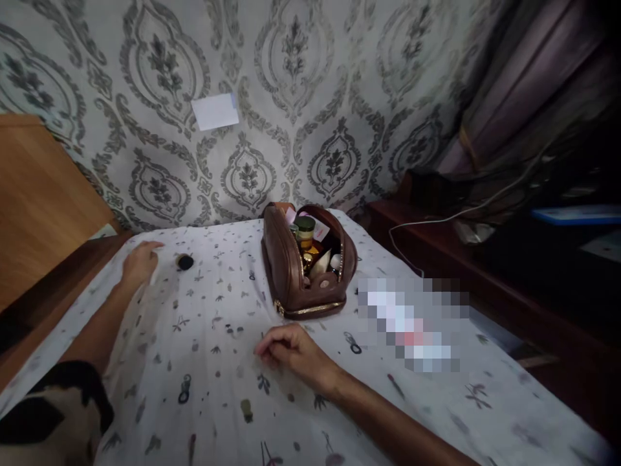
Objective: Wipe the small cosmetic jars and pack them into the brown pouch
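Note:
My left hand (140, 263) rests on the patterned white sheet at the left, its fingers partly stretched out and nothing visible in it. Just right of it lies a small jar with a black lid (184, 261). My right hand (292, 347) is in front of the bag, low over the sheet or resting on it. Its fingers are curled together and no object shows in them. A brown cosmetics bag (280, 262) stands unzipped in the middle. Inside it I see a dark-lidded amber jar (305, 230), a white-capped bottle (335, 262) and several other small containers, partly hidden by the bag's sides.
A white sheet with small printed motifs (218, 388) covers the surface. Wooden furniture (43, 207) borders it at left. A dark red ledge (407, 243) with a white cable (456, 215) runs along the right. A blurred-out item (412, 327) lies right of the bag.

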{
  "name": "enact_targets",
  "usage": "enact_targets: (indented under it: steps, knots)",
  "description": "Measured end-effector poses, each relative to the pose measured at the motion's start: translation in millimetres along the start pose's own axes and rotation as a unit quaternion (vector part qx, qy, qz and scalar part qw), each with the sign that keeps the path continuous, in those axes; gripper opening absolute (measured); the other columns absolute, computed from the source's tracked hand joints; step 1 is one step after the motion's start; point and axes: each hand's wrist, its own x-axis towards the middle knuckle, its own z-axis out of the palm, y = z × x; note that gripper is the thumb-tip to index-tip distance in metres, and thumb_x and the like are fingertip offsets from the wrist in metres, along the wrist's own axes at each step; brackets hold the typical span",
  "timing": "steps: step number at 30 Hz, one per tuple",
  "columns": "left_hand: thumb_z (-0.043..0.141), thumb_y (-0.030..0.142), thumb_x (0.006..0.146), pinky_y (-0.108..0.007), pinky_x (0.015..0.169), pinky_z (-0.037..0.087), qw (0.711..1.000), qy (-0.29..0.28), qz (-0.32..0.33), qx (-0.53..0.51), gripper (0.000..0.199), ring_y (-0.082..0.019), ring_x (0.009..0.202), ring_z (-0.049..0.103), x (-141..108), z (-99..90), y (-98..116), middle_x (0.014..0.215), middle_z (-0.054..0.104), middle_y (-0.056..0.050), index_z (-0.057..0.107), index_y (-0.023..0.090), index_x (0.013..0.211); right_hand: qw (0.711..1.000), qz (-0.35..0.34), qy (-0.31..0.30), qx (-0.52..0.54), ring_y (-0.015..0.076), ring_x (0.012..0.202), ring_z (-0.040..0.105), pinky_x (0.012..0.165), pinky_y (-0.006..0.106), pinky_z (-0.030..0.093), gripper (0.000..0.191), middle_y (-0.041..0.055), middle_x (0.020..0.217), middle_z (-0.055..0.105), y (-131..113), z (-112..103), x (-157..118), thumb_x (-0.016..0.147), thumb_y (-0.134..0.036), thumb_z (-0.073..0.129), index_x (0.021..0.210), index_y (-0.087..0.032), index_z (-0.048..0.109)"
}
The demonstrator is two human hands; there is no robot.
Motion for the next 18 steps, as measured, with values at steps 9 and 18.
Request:
enact_targets:
  steps: [9,18]
  knots:
    - [0.042,0.036,0.089,-0.053,0.111,0.043,0.984,-0.074,0.133,0.094,0.046,-0.038,0.138,0.043,-23.4,57.2,31.2,0.143,0.055,-0.020,0.067,0.014,0.121,0.999,-0.024,-0.009,0.037,0.0081,0.056,0.054,0.057,0.020,0.043,0.019,-0.0020,0.062,0.063,23.2,-0.7,4.6,0.074,-0.013,0.057,0.077,-0.016,0.076]
    - [0.050,0.053,0.085,-0.032,0.066,0.050,0.998,-0.047,-0.022,-0.022,0.045,-0.023,0.070,0.061,-23.6,19.6,45.3,0.075,0.059,-0.001,0.064,0.017,0.109,0.989,-0.056,-0.023,0.136,0.0096,0.061,0.058,0.058,0.023,0.044,0.020,0.0002,0.068,0.066,25.4,-5.9,7.2,0.077,-0.033,0.073,0.079,-0.014,0.074]
